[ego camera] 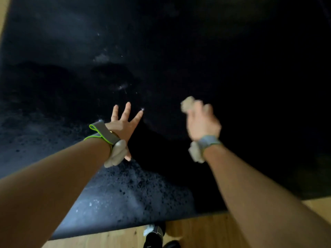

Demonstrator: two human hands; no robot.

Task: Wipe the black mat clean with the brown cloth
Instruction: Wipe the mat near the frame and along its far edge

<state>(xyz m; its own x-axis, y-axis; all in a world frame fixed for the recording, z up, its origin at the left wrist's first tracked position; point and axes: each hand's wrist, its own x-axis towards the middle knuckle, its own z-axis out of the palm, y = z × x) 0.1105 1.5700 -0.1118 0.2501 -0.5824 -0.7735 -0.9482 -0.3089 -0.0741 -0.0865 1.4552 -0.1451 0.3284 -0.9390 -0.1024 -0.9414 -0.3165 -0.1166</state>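
The black mat (161, 51) fills most of the view, with pale dusty smears and specks on its left and near part. My left hand (123, 122) is spread flat, fingers straight, pressing on the mat near the middle. My right hand (202, 120) is blurred and grips a bunched brown cloth (188, 103), which sticks out past the fingers; a second bit of it (196, 154) shows by the wrist. The cloth is over the dark right half of the mat; whether it touches the surface I cannot tell.
Wooden floor (197, 228) borders the mat along the near edge and the left edge. A dark shoe with a white patch (154, 235) stands on the floor just below the mat's near edge. Both wrists wear bands.
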